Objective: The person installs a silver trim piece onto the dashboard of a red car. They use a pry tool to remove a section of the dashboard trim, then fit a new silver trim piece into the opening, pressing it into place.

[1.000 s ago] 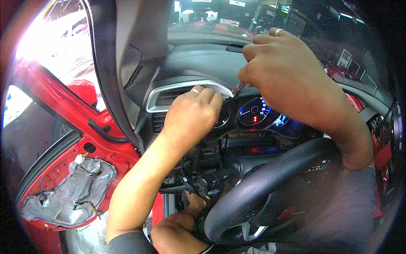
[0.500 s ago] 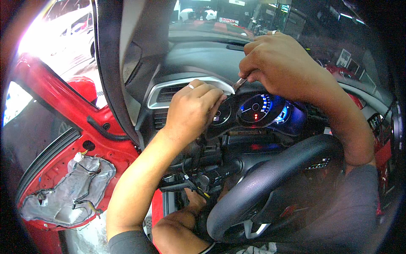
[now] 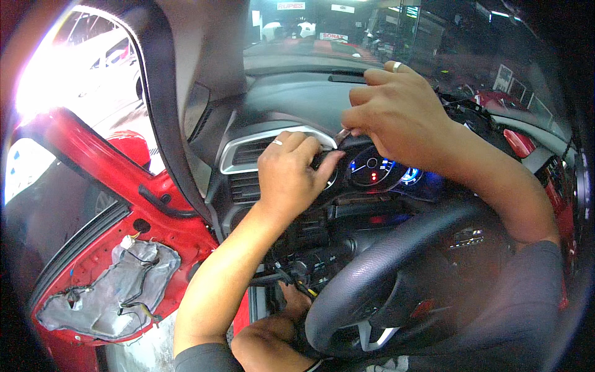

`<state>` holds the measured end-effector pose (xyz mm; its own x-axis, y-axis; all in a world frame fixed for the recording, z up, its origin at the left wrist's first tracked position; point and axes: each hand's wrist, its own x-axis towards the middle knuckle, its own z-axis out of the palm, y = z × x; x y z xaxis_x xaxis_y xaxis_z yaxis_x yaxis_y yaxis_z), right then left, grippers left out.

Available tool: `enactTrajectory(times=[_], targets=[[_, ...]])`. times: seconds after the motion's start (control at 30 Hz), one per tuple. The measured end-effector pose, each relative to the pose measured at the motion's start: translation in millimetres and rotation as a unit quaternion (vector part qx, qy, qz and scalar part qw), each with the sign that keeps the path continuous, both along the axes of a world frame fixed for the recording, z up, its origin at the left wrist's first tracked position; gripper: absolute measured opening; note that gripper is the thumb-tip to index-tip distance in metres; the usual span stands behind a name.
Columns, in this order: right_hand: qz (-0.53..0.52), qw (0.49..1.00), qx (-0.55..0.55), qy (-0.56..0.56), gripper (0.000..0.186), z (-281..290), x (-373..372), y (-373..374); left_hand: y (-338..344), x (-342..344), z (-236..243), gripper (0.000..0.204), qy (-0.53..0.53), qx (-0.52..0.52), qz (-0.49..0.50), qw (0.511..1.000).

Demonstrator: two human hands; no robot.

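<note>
My left hand (image 3: pixel 291 173) grips the silver trim (image 3: pixel 230 153) round the left air vent (image 3: pixel 251 149), fingers bent over its lower edge, thumb at the right end. Above and right of it, my right hand (image 3: pixel 396 115) holds a small metal tool (image 3: pixel 343 135) between its fingers, its tip at the trim's right tip, where the trim meets the dashboard. The lit instrument cluster (image 3: pixel 372 167) sits just below my right hand. The tool's handle is mostly hidden by my fingers.
The steering wheel (image 3: pixel 378 254) fills the lower right over my legs, with exposed wiring (image 3: pixel 297 282) left of it. At left the red door (image 3: pixel 80 142) stands open, its inner panel off and plastic sheet (image 3: pixel 111 291) showing. The windscreen (image 3: pixel 310 37) spans the top; the pillar (image 3: pixel 180 99) borders the opening.
My view has shifted slightly, so the dashboard sits lower. My left thumb has swung out to the right along the trim's end. My right hand and tool remain at the trim's tip.
</note>
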<state>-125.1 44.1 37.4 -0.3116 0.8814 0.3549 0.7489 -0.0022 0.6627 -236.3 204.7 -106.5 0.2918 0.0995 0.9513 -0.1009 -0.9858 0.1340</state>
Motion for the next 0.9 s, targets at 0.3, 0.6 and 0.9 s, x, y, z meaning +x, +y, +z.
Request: enactTrajectory(times=[0.3, 0.6, 0.9], targets=[[-0.066, 0.994, -0.079, -0.037, 0.02, 11, -7, 13, 0, 6, -8, 0.031, -0.022, -0.027, 0.005, 0.999], [-0.094, 0.993, -0.045, -0.049, 0.019, 14, 1, 15, 2, -4, -1, 0.03, 0.052, -0.127, -0.036, 0.99], [-0.076, 0.996, -0.013, -0.038, 0.017, 11, -13, -1, -3, -8, 2, 0.027, 0.047, -0.091, -0.001, 0.995]])
